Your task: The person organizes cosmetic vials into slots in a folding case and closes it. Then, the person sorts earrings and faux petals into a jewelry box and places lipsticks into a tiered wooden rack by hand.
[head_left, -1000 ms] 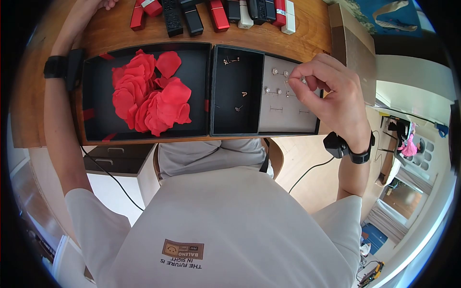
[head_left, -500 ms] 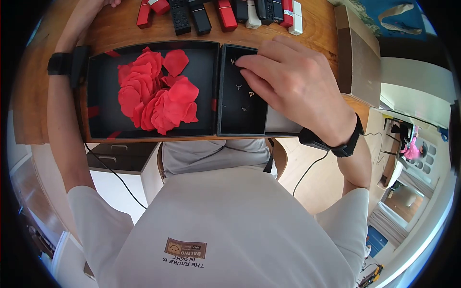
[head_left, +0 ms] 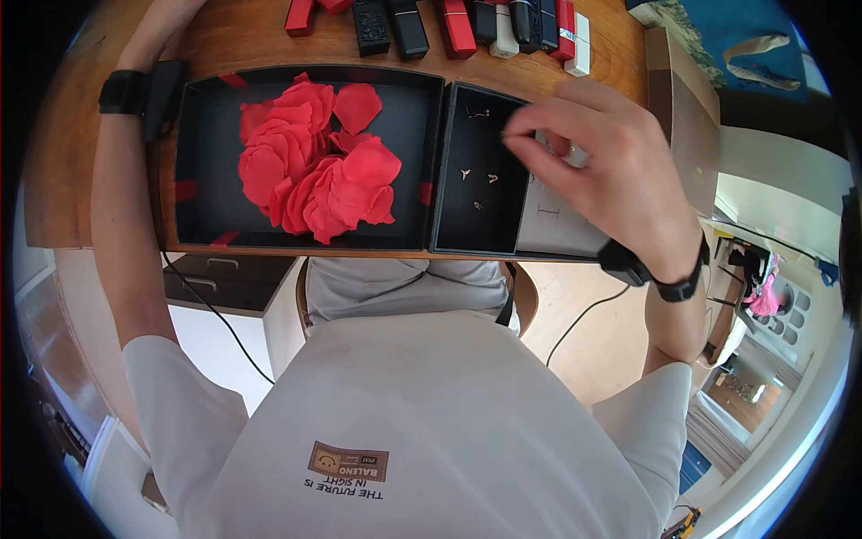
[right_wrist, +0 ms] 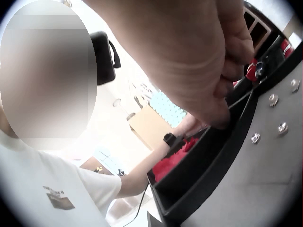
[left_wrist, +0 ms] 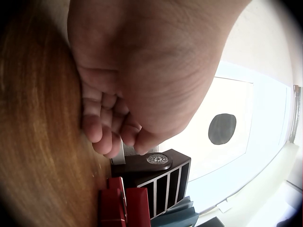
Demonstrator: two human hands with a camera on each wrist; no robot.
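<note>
My right hand (head_left: 611, 171) hovers over the black jewelry box (head_left: 437, 211), thumb and forefinger tips close together near the divider, nothing visible between them. In its dark compartment lie several small earrings, among them a gold one (head_left: 465, 173) and a dark one (head_left: 479, 205). Beside that compartment, the grey panel (head_left: 558, 235) is partly hidden under this hand; the right wrist view shows several stud earrings (right_wrist: 282, 127) fixed in it. In the left wrist view, my left hand (left_wrist: 151, 66) rests on the table, fingers loosely curled, close to a dark ridged case (left_wrist: 165, 175).
A black tray (head_left: 202, 211) with red ribbon tabs holds a heap of red petals (head_left: 319, 184). Along the table's (head_left: 251, 36) far side stand several lipstick-like cases, such as a red one (head_left: 457, 29). A cardboard box (head_left: 691, 108) stands at the right.
My right hand carried an earring from the grey panel to the dark compartment, where one more now lies, then drew back rightward. The boxes sit farther right as the head view shifted.
</note>
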